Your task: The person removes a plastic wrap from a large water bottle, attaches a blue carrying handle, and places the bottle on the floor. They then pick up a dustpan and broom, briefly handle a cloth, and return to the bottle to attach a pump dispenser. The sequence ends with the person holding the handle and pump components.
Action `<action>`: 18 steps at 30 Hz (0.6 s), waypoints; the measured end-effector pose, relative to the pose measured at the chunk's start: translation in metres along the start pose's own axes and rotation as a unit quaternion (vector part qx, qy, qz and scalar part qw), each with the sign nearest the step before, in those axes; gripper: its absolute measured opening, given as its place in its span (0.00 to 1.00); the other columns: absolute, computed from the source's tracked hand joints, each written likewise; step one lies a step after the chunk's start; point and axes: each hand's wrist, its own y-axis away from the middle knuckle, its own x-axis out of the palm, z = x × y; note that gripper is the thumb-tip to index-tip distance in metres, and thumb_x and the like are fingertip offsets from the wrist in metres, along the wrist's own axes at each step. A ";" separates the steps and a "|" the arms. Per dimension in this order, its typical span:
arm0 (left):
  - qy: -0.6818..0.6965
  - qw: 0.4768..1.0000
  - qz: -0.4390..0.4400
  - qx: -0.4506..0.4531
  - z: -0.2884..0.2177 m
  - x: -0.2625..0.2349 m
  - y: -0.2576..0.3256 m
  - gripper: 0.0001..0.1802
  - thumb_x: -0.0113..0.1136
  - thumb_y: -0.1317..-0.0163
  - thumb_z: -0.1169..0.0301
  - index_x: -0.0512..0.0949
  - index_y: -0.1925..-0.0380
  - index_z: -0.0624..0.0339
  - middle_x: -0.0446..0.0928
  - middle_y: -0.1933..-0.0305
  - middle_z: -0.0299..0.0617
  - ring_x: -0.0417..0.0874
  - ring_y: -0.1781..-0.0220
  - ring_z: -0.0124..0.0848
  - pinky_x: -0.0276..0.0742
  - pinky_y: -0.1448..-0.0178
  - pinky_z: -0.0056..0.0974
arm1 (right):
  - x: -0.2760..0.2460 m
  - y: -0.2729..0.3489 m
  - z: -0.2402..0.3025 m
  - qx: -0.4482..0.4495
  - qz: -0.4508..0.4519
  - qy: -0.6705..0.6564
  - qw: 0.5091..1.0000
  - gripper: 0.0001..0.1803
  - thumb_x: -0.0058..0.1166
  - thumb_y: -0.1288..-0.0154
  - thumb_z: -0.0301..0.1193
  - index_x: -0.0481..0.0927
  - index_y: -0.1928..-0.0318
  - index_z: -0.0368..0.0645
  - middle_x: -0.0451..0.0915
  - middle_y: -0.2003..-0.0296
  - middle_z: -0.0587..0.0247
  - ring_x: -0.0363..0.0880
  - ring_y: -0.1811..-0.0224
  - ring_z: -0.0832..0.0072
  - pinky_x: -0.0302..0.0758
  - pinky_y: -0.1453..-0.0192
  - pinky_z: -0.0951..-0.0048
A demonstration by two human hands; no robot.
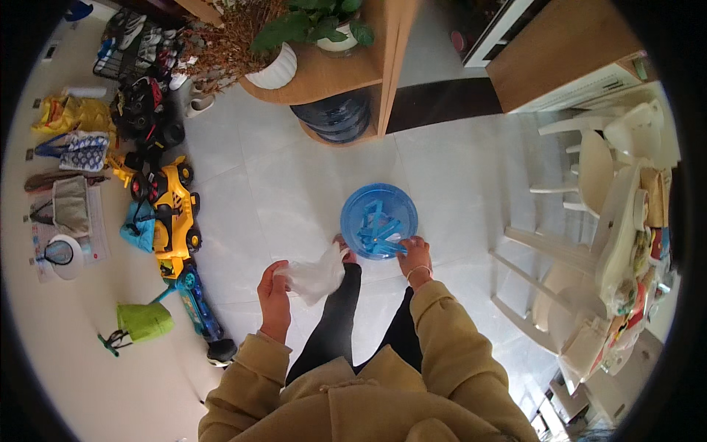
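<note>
Tan jacket sleeves [442, 324] nearest, left hand [274, 289] pinched shut on a thin white plastic bag [317, 274], right hand [416, 254] closed on the rim of a blue round bin [378, 219] standing on the tiled floor [294, 184] ahead.

Person standing on floor [456, 169], looking down. Round bin [378, 220] sitting on floor just ahead of feet. Right hand [416, 254] touching bin's near rim; left hand [274, 291] gripping bag [315, 274], left of bin and nearer body. Shelf unit [331, 74] standing beyond bin, potted plants [294, 37] sitting on it, water bottle [335, 116] lying beneath, probably in lower compartment. Toy vehicles [173, 214] lining up far left. Chairs [589, 169] and table [626, 243] standing right.
</note>
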 end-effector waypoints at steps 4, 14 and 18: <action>-0.058 0.991 0.085 -0.083 -0.004 -0.039 -0.019 0.11 0.49 0.37 0.74 0.77 0.57 0.62 0.74 0.68 0.31 0.70 0.68 0.19 0.68 0.62 0.27 | -0.014 0.027 0.036 -0.001 -0.068 -0.109 0.992 0.15 0.63 0.48 0.32 0.80 0.57 0.48 0.78 0.61 0.55 0.73 0.54 0.59 0.67 0.51 0.60; -0.266 0.951 0.110 0.114 -0.003 -0.049 -0.021 0.16 0.57 0.44 0.76 0.78 0.54 0.58 0.77 0.57 0.44 0.78 0.54 0.36 0.73 0.50 0.34 | -0.061 0.080 0.103 -0.024 0.019 -0.507 0.861 0.12 0.49 0.38 0.22 0.76 0.53 0.38 0.80 0.71 0.62 0.77 0.71 0.78 0.73 0.66 0.76; -0.244 0.938 0.166 0.180 -0.046 -0.019 0.005 0.18 0.58 0.43 0.74 0.76 0.50 0.57 0.73 0.52 0.46 0.75 0.48 0.37 0.72 0.46 0.36 | -0.114 0.110 0.101 -0.054 0.073 -0.615 0.783 0.11 0.46 0.36 0.21 0.75 0.53 0.37 0.77 0.74 0.64 0.69 0.76 0.83 0.66 0.73 0.80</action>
